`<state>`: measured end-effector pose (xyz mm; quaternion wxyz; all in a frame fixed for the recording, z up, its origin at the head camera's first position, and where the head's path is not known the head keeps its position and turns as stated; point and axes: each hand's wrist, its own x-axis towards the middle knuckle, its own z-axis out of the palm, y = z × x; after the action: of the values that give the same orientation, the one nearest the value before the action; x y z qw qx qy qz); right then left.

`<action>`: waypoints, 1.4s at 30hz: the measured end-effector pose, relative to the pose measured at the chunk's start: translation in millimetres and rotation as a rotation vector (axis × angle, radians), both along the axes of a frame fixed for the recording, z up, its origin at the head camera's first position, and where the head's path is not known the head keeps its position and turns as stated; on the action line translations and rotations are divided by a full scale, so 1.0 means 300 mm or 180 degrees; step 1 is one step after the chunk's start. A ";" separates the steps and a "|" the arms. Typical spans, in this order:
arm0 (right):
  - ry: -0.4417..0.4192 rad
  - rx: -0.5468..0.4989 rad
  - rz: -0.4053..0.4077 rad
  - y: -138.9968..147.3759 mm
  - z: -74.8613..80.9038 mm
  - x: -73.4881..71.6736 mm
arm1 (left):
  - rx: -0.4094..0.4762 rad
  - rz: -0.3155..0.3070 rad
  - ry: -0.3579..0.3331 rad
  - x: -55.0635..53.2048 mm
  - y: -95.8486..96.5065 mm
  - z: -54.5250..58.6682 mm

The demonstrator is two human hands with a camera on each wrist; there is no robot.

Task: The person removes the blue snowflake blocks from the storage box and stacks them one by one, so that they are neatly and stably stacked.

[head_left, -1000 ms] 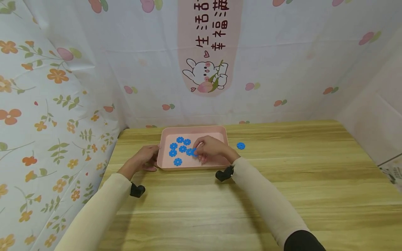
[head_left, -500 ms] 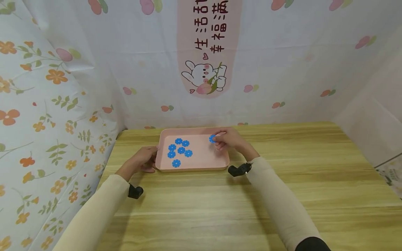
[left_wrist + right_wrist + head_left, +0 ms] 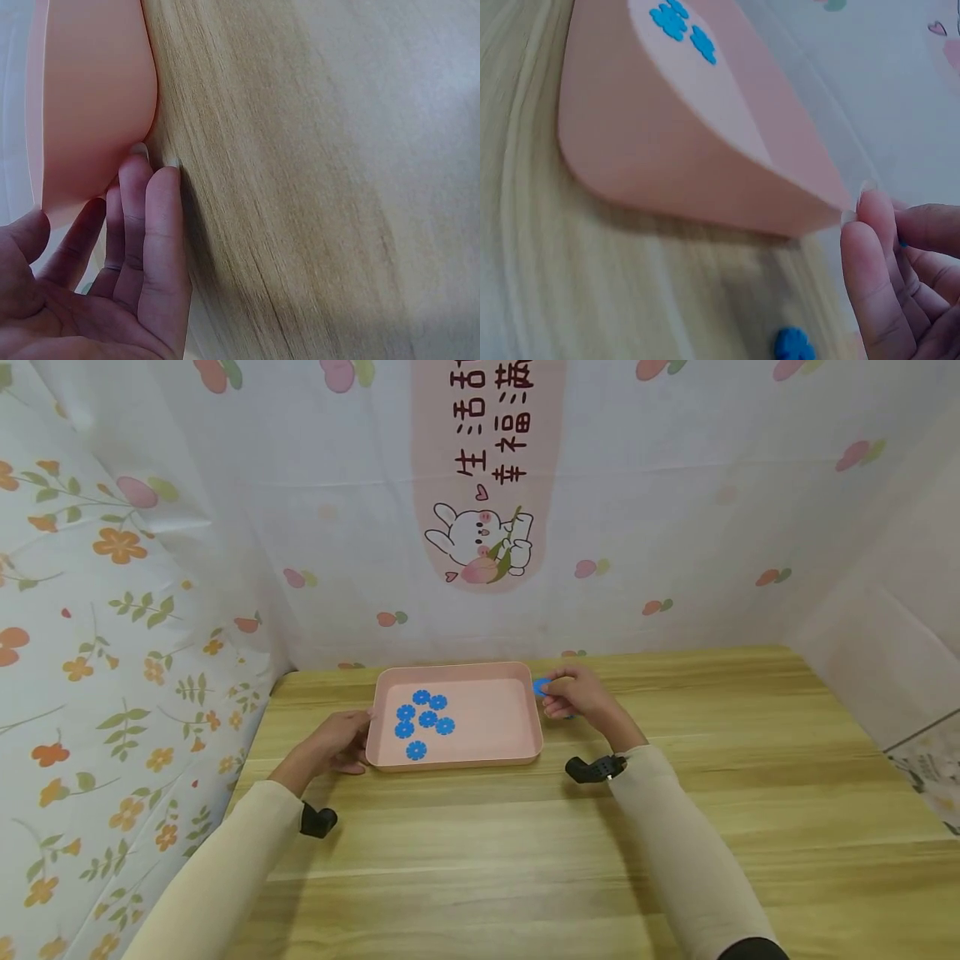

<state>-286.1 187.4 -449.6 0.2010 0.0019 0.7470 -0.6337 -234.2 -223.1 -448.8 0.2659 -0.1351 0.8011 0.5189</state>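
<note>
My right hand [image 3: 577,691] pinches a blue flower-shaped plastic disc [image 3: 541,686] between thumb and fingers, just outside the right end of a pink tray [image 3: 480,756]. Only a sliver of that disc shows in the right wrist view. Below this hand, a second blue disc [image 3: 793,345] lies on the table, mostly hidden in the head view. My left hand [image 3: 337,742] holds the tray's left end, thumb at the rim and fingers [image 3: 161,225] against the outer wall near the tabletop. Several more blue discs [image 3: 427,719] lie flat in the tray's left half.
The tray stands on a wood-grain table [image 3: 465,860], close to its back edge. Behind rises a white curtain [image 3: 660,527] with printed fruit, and a flowered cloth [image 3: 120,693] hangs along the left side.
My right hand has lifted a disc from among those in the tray and carried it right, past the tray's right rim. My left hand stays at the left end.
</note>
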 end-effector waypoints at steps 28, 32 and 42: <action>-0.0204 0.0146 -0.0534 0.113 -0.114 0.046 | 0.0048 -0.0050 -0.0004 -0.007 -0.010 0.000; -0.0197 0.0144 -0.0552 0.109 -0.118 0.048 | 0.0059 -0.0044 -0.0005 -0.008 -0.008 0.002; -0.0200 0.0260 -0.0529 0.110 -0.130 0.048 | 0.0057 -0.0047 -0.0021 -0.003 -0.005 0.003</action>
<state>-271.7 220.3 -488.5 0.1709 0.0919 0.7628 -0.6169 -235.0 -224.5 -447.9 0.2735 -0.1285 0.7965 0.5236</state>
